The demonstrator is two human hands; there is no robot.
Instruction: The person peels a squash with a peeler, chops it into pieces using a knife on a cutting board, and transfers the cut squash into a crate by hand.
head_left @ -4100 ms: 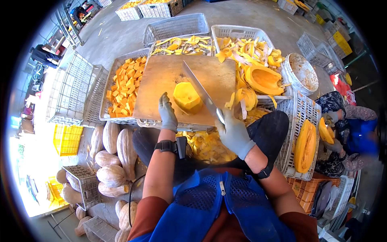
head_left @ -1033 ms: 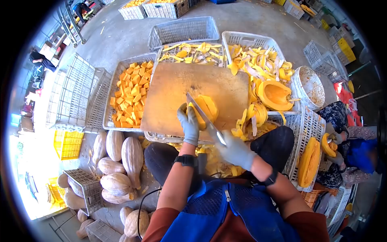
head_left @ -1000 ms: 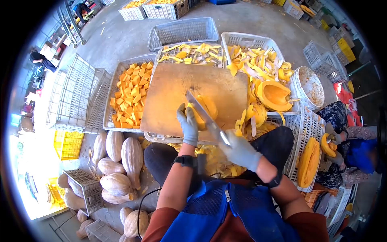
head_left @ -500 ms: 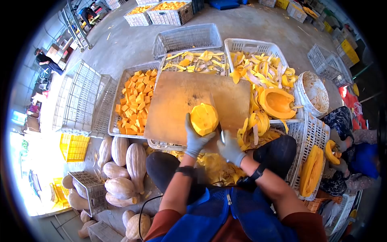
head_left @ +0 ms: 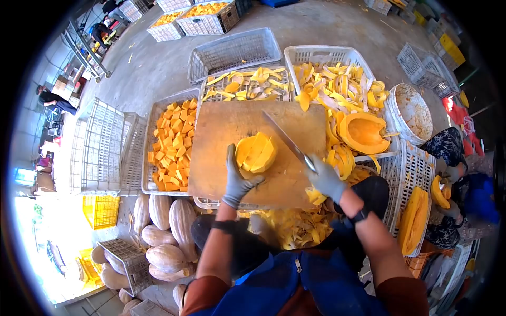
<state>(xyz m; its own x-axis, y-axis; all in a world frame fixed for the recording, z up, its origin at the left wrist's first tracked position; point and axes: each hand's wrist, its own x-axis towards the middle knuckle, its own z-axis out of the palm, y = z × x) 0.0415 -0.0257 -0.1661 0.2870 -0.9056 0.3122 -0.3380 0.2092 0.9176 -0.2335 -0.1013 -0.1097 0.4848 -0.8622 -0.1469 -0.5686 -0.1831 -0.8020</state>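
A peeled piece of yellow pumpkin point(head_left: 256, 152) rests on the brown cutting board point(head_left: 219, 126), its top faceted with cuts. My left hand point(head_left: 238, 181), in a grey glove, lies along its left and lower side. The fingers point up and the thumb is stretched out to the right; whether they touch the flesh is hard to tell. In my right hand point(head_left: 326, 179), also gloved, is a long kitchen knife point(head_left: 287, 138). Its handle is in my closed fingers, and the blade points up and left over the board, to the right of the pumpkin.
Orange pumpkin cubes point(head_left: 171, 142) fill a crate left of the board. Peelings point(head_left: 342, 87) and a hollowed pumpkin half point(head_left: 363, 132) lie in a crate at right, near a white bucket point(head_left: 410, 113). Whole pumpkins point(head_left: 163, 258) lie at lower left. Another person's gloved hand point(head_left: 452, 210) shows at right.
The pumpkin piece now rests on the board, and my left hand has loosened around it. My right hand has moved right, and the knife now shows fully over the board.
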